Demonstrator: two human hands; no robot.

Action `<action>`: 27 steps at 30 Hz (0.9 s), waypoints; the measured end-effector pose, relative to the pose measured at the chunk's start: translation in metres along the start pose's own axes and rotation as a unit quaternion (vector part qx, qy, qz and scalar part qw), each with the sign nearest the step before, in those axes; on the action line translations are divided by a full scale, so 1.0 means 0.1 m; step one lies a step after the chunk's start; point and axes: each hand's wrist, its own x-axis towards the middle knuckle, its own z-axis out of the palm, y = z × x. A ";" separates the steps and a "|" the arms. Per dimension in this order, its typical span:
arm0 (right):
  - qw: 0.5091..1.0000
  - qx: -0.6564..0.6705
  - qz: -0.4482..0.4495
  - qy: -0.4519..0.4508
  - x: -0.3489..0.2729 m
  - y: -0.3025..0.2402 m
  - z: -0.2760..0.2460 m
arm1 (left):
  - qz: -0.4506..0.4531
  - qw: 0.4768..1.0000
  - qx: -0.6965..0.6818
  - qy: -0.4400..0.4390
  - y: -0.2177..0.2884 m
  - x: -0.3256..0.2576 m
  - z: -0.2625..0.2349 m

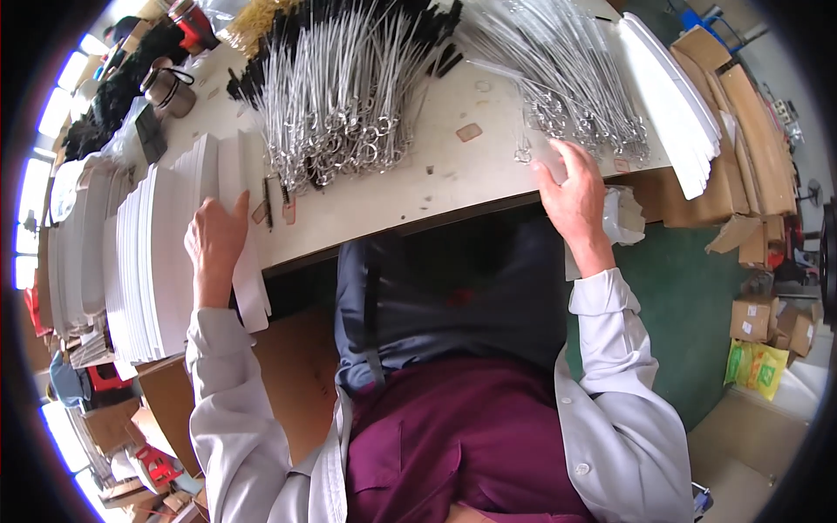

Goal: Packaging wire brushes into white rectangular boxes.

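Observation:
My left hand (218, 237) is at the near left of the table. Its fingers curl down and its thumb is apart, around a long white card strip (230, 166) beside a stack of white card (144, 261). My right hand (573, 193) is over the table's front edge, fingers apart, holding nothing. Just beyond its fingertips is a pile of thin wire brushes (580, 87) with ring ends, partly on clear plastic. A larger pile of wire brushes (336, 109), black bristles away from me and rings toward me, is in the middle.
A steel cup (167, 90) and a red container (192, 24) stand at the back left. White card sheets (676, 96) lie on the right, with cardboard boxes (741, 131) beyond. Small dark loose brushes (268, 205) lie near the left hand. The white tabletop (375, 209) ends just before my lap.

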 end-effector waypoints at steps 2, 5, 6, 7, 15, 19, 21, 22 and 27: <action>1.000 0.010 -0.018 -0.020 0.04 -0.04 -0.02 | 0.009 1.000 0.016 -0.002 0.00 -0.08 -0.07; 0.997 0.006 -0.078 -0.028 0.07 -0.10 0.01 | 0.153 0.971 -0.112 0.146 0.06 -0.26 -0.12; 0.993 0.018 -0.101 -0.052 0.08 -0.12 0.03 | 0.154 0.970 -0.114 0.147 0.10 -0.33 -0.15; 0.992 0.014 -0.114 -0.048 0.10 -0.15 0.05 | 0.176 0.964 -0.156 0.128 0.22 -0.42 -0.24; 0.994 0.097 -0.039 -0.026 0.09 -0.15 0.14 | 0.257 0.873 -0.413 -0.020 1.24 -0.84 -0.28; 0.989 0.141 0.016 -0.034 -0.04 -0.25 0.17 | 0.236 0.794 -0.528 -0.188 1.91 -0.81 -0.02; 0.968 0.243 0.049 -0.026 -0.06 -0.35 0.18 | 0.188 0.718 -0.582 -0.331 2.22 -0.79 -0.02; 0.969 0.242 0.050 -0.024 -0.06 -0.40 0.14 | 0.189 0.718 -0.582 -0.332 2.37 -0.77 -0.04; 0.976 0.217 -0.026 0.004 -0.14 -0.51 0.06 | 0.138 0.568 -0.675 -0.451 2.74 -0.67 0.16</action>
